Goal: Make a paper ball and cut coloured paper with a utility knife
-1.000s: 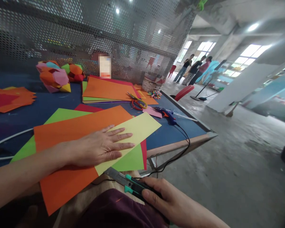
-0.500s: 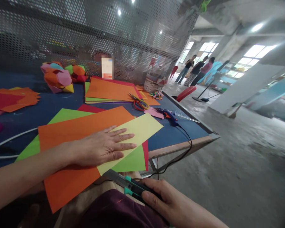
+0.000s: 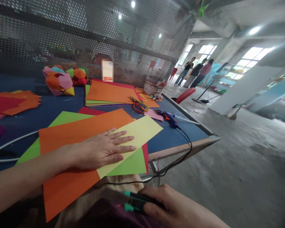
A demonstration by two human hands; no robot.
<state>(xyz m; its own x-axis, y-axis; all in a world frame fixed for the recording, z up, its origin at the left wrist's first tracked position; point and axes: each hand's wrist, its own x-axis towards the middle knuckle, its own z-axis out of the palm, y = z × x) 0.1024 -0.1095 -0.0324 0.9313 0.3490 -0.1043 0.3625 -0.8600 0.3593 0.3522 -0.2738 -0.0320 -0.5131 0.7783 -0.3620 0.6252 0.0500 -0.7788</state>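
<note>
Head view: pressing flimsy-looking yellow paper (image 3: 140, 134), best pinned mid-sheet, under splayed left hand (image 3: 106, 149); gripping cutter (image 3: 134, 202), six o'clock, in right hand (image 3: 167, 203).

Pale-yel strip (image 3: 143, 130), orng sheet (image 3: 85, 129), grn sheet (image 3: 130, 163); blk/teal cutter (image 3: 136, 202).

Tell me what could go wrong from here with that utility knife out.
The left hand rests on the pale yellow strip, its thumb close to the near edge, so a cut there might nick it. The utility knife in the right hand points over dark purple cloth, so a slip could slice the cloth. In view, the glue gun's black cord crosses between knife and strip, so a raised blade may snag it.
</note>
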